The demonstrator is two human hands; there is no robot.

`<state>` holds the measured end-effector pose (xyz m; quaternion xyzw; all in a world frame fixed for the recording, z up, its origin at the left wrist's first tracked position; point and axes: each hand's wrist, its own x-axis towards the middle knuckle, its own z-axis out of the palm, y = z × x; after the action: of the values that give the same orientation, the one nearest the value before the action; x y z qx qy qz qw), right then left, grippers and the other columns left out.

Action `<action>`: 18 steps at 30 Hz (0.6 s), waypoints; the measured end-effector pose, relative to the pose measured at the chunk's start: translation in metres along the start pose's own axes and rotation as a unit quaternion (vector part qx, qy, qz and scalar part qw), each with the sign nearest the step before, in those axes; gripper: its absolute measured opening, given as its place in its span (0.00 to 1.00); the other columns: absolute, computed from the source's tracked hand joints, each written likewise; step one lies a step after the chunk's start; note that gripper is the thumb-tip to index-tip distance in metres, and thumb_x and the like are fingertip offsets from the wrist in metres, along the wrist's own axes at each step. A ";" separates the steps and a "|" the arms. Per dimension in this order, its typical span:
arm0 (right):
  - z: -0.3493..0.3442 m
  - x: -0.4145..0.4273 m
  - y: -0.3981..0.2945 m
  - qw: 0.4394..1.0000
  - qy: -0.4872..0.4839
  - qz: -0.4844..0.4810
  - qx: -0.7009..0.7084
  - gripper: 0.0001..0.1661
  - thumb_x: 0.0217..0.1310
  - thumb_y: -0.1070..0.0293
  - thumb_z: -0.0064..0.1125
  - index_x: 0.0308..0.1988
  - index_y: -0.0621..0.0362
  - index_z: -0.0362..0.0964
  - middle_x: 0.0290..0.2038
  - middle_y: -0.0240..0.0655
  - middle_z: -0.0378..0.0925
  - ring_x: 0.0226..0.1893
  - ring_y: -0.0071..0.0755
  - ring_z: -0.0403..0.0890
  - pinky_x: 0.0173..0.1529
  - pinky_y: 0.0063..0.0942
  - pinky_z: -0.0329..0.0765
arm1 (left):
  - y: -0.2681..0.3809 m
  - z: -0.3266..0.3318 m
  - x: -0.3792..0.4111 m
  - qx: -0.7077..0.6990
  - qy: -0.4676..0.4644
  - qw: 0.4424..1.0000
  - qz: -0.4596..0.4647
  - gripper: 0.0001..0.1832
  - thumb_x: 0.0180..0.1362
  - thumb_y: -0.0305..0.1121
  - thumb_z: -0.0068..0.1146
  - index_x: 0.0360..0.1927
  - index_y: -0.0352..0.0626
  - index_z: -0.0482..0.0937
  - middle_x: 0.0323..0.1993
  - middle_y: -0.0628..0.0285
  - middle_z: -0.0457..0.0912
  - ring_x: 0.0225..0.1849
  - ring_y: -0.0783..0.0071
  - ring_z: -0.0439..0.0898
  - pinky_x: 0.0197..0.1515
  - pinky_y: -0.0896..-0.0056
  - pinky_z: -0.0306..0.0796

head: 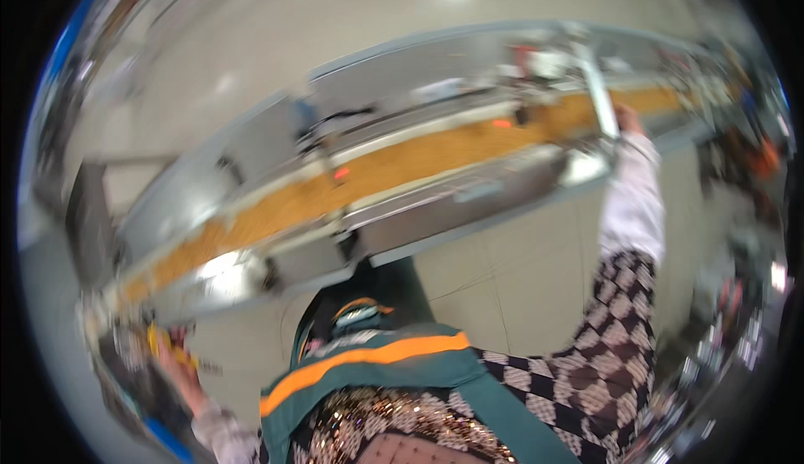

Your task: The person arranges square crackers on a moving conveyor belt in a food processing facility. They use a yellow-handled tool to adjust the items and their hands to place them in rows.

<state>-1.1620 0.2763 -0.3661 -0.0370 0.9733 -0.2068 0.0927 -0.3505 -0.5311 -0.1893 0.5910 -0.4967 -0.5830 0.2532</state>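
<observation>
At the lower left, my left hand point(174, 366) is closed around a blurred yellow object point(154, 342), which shows on both sides of the fingers. That hand is beside the near end of a long conveyor point(414, 228). Across the picture runs the conveyor's orange-brown belt point(402, 159). My right hand point(629, 121) reaches over the near side rail, against the lower end of a pale metal crossbar point(593, 81) that spans the belt. Its fingertips are partly hidden and blurred, so whether they grip the bar is unclear.
Red light spots point(342, 173) show on the belt. A black bracket with cables point(320, 134) stands at its far edge. White and red parts point(543, 62) sit on the far side tray. A grey metal frame point(88, 225) rises at the left. Blurred items point(754, 156) crowd the right.
</observation>
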 end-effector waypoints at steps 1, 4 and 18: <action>-0.013 0.015 0.037 0.990 0.028 -0.105 -0.086 0.14 0.52 0.63 0.55 0.18 0.59 0.71 0.16 0.38 0.68 0.19 0.29 0.64 0.23 0.32 0.64 | 0.005 0.024 -0.002 0.005 -0.010 1.000 -0.001 0.20 0.61 0.48 0.48 0.53 0.50 0.68 0.40 0.63 0.79 0.44 0.71 0.77 0.34 0.75 0.66; -0.065 0.042 0.078 0.840 -0.151 0.088 0.514 0.24 0.50 0.57 0.57 0.10 0.54 0.58 0.10 0.28 0.60 0.14 0.25 0.62 0.18 0.32 0.56 | -0.011 0.045 0.009 -0.022 0.022 0.998 0.045 0.12 0.62 0.44 0.47 0.42 0.48 0.68 0.30 0.64 0.78 0.31 0.72 0.81 0.13 0.87 0.55; 0.028 -0.316 -0.444 0.817 -0.255 -0.282 0.433 0.10 0.51 0.75 0.59 0.37 0.58 0.74 0.28 0.28 0.73 0.26 0.17 0.73 0.27 0.15 0.69 | 0.037 0.177 -0.101 -0.088 -0.383 0.918 0.042 0.19 0.48 0.22 0.54 0.47 0.41 0.73 0.55 0.50 0.69 0.47 0.68 0.76 0.34 0.83 0.69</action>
<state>-0.8316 -0.1044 -0.1571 -0.3177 0.6716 -0.6071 0.2819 -0.5107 -0.4065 -0.1463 0.2764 -0.5265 -0.7952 0.1188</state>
